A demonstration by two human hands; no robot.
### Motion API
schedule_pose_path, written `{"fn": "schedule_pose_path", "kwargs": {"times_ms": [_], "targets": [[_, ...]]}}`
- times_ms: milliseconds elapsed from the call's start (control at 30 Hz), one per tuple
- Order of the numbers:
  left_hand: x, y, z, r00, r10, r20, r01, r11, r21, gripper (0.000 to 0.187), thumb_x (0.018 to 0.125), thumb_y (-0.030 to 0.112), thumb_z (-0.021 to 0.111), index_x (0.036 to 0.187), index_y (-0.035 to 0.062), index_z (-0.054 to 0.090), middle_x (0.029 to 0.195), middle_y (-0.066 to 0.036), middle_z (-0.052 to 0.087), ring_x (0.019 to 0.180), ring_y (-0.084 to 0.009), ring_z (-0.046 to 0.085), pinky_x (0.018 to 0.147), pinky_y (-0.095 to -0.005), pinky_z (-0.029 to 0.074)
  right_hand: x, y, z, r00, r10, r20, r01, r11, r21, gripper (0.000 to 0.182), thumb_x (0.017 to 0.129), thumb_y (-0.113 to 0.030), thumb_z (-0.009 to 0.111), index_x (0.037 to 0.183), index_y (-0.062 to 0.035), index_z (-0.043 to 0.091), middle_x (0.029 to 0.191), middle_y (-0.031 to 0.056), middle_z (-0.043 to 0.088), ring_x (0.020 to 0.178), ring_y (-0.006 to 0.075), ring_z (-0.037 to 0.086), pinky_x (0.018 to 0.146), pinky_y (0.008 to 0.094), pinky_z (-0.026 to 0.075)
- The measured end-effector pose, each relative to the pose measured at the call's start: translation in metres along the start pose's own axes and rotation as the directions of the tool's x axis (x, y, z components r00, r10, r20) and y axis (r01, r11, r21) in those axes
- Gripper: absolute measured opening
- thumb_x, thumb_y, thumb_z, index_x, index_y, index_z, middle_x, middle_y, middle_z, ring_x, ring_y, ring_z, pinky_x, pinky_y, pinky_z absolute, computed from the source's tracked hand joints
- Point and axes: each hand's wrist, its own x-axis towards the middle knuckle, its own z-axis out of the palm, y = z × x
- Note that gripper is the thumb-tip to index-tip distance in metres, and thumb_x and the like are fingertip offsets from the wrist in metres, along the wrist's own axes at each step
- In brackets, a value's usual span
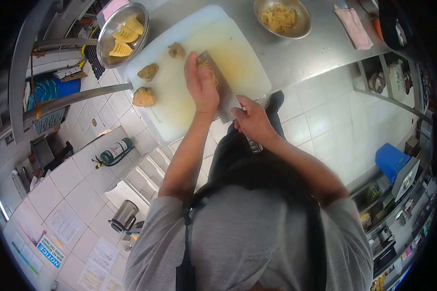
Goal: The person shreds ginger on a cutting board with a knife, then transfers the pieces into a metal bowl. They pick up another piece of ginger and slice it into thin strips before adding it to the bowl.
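Note:
My right hand is wrapped round the handle of a cleaver, whose broad blade is over the white cutting board. Along the blade's left side lies my left hand, fingers stretched out together. Thin yellowish shreds show between that hand and the steel; how far they extend beneath is hidden. Left of my hands, three brownish food lumps sit on the board: a small one, a knobbly one and a paler one.
A metal colander with yellow ridged food pieces stands at the board's upper left. Beyond the board, a metal bowl holds yellowish shreds. A pink cloth lies on the steel counter. Below left are a fire extinguisher and tiled wall.

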Motion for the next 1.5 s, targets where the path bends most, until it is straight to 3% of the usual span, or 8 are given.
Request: {"fn": "schedule_pose_path", "kwargs": {"times_ms": [167, 300, 467, 567, 633, 867, 1133, 1500], "targets": [[0.005, 0.034, 0.019, 0.993, -0.103, -0.059, 0.091, 0.979, -0.182, 0.046, 0.116, 0.016, 0.056, 0.157, -0.0045, 0.057, 0.161, -0.019, 0.058, 0.147, -0.0338, 0.056, 0.126, -0.0437, 0.042, -0.017, -0.04, -0.026, 1.0, 0.013, -0.006, -0.013, 0.998, 0.069, 0.032, 0.105, -0.003, 0.067, 0.135, 0.0081, 0.065, 0.1, 0.0209, 0.072, 0.065, 0.0229, 0.072, 0.064, 0.0385, 0.057], [0.054, 0.114, 0.076, 0.984, 0.176, -0.038, -0.177, 0.984, -0.014, 0.042, 0.114, 0.01, 0.062, 0.154, -0.0011, 0.063, 0.156, -0.017, 0.063, 0.138, -0.0262, 0.063, 0.116, -0.0374, 0.051, -0.036, -0.065, -0.066, 0.923, -0.355, -0.148, 0.334, 0.931, -0.15, 0.03, 0.107, 0.0, 0.065, 0.135, 0.0092, 0.065, 0.107, 0.0197, 0.071, 0.069, 0.0213, 0.071, 0.066, 0.0365, 0.056], [0.11, 0.16, 0.169, 0.893, 0.45, -0.009, -0.449, 0.89, -0.075, 0.031, 0.11, 0.005, 0.065, 0.14, -0.0008, 0.072, 0.141, -0.016, 0.072, 0.124, -0.0247, 0.071, 0.105, -0.0355, 0.057, -0.066, -0.13, -0.129, 0.904, -0.294, -0.311, 0.275, 0.956, -0.104, 0.03, 0.108, -0.001, 0.062, 0.137, 0.0082, 0.063, 0.102, 0.0167, 0.07, 0.069, 0.0189, 0.069, 0.066, 0.0363, 0.056], [0.136, 0.132, 0.222, 0.927, 0.297, 0.228, -0.269, 0.952, -0.148, 0.025, 0.111, 0.007, 0.066, 0.131, -0.0007, 0.078, 0.133, -0.013, 0.077, 0.116, -0.0225, 0.074, 0.103, -0.035, 0.057, -0.07, -0.155, -0.167, 0.942, -0.033, -0.335, 0.056, 0.997, 0.059, 0.03, 0.11, -0.004, 0.06, 0.138, 0.0056, 0.062, 0.093, 0.0124, 0.07, 0.067, 0.015, 0.066, 0.063, 0.0353, 0.055], [0.159, 0.078, 0.251, 0.87, -0.216, 0.443, 0.27, 0.961, -0.061, 0.026, 0.107, 0.013, 0.07, 0.126, 0.0025, 0.083, 0.119, -0.014, 0.082, 0.109, -0.0258, 0.076, 0.095, -0.0348, 0.058, -0.067, -0.143, -0.195, 0.947, 0.087, -0.308, -0.046, 0.989, 0.138, 0.03, 0.112, -0.008, 0.058, 0.138, 0.004, 0.063, 0.089, 0.0081, 0.069, 0.066, 0.0129, 0.065, 0.06, 0.0336, 0.053], [0.208, 0.069, 0.25, 0.816, -0.258, 0.517, 0.35, 0.933, -0.087, 0.027, 0.108, 0.02, 0.071, 0.129, 0.0092, 0.084, 0.125, -0.01, 0.083, 0.11, -0.022, 0.077, 0.094, -0.0328, 0.058, -0.078, -0.115, -0.253, 0.945, 0.14, -0.295, 0.017, 0.881, 0.473, 0.031, 0.111, -0.008, 0.061, 0.139, 0.0031, 0.064, 0.103, 0.0068, 0.07, 0.071, 0.0115, 0.062, 0.061, 0.0305, 0.052], [0.176, 0.065, 0.24, 0.653, -0.05, 0.755, -0.467, 0.759, 0.454, 0.043, 0.094, 0.013, 0.083, 0.137, 0.0145, 0.08, 0.114, -0.012, 0.08, 0.108, -0.0267, 0.076, 0.1, -0.0375, 0.061, -0.078, -0.101, -0.3, 0.929, 0.142, -0.341, 0.035, 0.885, 0.464, 0.03, 0.112, -0.01, 0.062, 0.14, 0.0017, 0.065, 0.103, 0.0059, 0.071, 0.068, 0.0112, 0.062, 0.06, 0.0295, 0.052], [0.204, 0.118, 0.212, 0.595, -0.037, 0.803, -0.526, 0.738, 0.423, 0.045, 0.096, 0.004, 0.078, 0.14, 0.0149, 0.079, 0.121, -0.011, 0.083, 0.104, -0.0218, 0.079, 0.095, -0.0336, 0.063, -0.066, -0.107, -0.312, 0.947, 0.126, -0.297, -0.004, 0.925, 0.38, 0.031, 0.113, -0.009, 0.06, 0.141, 0.0035, 0.065, 0.103, 0.0057, 0.072, 0.068, 0.0105, 0.062, 0.061, 0.0292, 0.052]]}}
